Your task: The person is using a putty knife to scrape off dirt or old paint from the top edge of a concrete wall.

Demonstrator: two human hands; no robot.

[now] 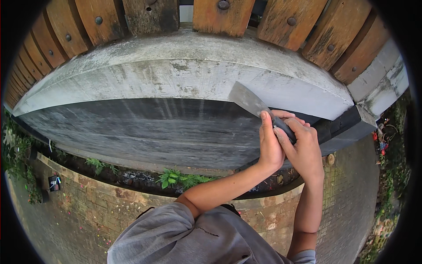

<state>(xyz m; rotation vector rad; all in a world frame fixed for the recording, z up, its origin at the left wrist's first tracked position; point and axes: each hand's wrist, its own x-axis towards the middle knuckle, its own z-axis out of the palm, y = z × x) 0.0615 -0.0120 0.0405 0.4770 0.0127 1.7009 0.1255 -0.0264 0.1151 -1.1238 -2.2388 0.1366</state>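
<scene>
A putty knife [250,100] with a wide grey metal blade and a dark handle is in both of my hands. My right hand [305,147] wraps round the handle, its thumb lying along it. Beside it, my left hand [271,147] grips near the base of the blade, thumb pointing up; part of its fingers is hidden behind the handle. The blade tilts up to the left, over the lower edge of the white-painted wall ledge [176,79]. Whether its edge touches the paint I cannot tell. Stains and worn patches mark the ledge.
Below the ledge is a dark grey wall face [145,127]. Brown wooden fence slats [224,17] with round bolts stand above. A planting strip with a green leafy plant [169,178] runs along the wall's foot, beside brick paving [101,207]. A dark box-like object [54,183] lies at left.
</scene>
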